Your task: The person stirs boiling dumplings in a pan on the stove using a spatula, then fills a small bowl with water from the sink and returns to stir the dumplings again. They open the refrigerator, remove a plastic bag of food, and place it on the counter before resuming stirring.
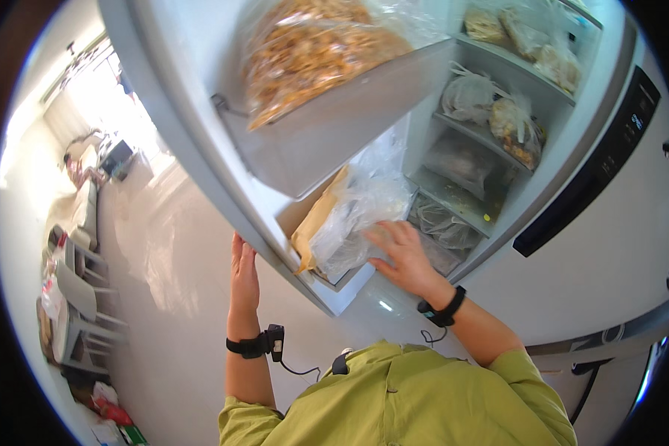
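My left hand (244, 276) lies with fingers straight against the outer side of the open refrigerator door (181, 120). My right hand (404, 256) is by the low door bin, its fingers spread at the edge of a crumpled clear plastic bag (348, 228). Whether the fingertips touch the bag I cannot tell. Beside that bag a brown paper packet (315, 217) stands slanted in the bin. Higher on the door, a translucent bin (340, 117) holds a large clear bag of orange-brown dried food (323, 58).
Inside the refrigerator, glass shelves (474, 200) carry several plastic bags of food, including a knotted white bag (468, 97). A dark control panel (591, 161) edges the other door. At left are chairs (81, 287) by a table, and a person (78, 170) sits on a far sofa.
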A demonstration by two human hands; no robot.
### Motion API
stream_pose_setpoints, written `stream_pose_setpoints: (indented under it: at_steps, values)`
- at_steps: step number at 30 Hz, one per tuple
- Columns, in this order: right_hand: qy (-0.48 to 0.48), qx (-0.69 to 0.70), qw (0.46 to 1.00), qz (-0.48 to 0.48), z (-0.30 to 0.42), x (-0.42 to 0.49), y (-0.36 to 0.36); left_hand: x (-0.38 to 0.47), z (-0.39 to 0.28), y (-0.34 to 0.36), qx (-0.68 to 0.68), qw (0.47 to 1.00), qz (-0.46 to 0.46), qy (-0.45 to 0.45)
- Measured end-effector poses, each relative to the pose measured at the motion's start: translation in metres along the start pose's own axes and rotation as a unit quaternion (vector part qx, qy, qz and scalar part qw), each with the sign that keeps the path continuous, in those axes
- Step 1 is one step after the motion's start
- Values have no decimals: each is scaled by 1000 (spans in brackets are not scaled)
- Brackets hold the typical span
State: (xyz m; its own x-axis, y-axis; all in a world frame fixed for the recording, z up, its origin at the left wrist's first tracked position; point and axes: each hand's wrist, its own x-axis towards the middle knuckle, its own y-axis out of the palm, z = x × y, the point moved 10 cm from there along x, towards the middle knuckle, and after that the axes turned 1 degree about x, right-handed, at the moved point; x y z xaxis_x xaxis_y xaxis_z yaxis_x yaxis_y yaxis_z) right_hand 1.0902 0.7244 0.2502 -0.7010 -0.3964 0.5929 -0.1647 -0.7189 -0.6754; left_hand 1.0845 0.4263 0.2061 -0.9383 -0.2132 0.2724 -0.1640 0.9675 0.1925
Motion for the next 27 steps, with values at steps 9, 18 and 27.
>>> stream_pose_setpoints:
  at_steps: [9,18,27]
  values:
    - [19,-144,988,61,-47,54,44,-21,-1,9,21,999,-30,-33]
    - [51,-57,981,181,-57,-3,-11,-59,-22,49,154,988,10,22]
    - [284,73,946,-136,-102,-211,-125,-86,-27,135,254,945,176,102]
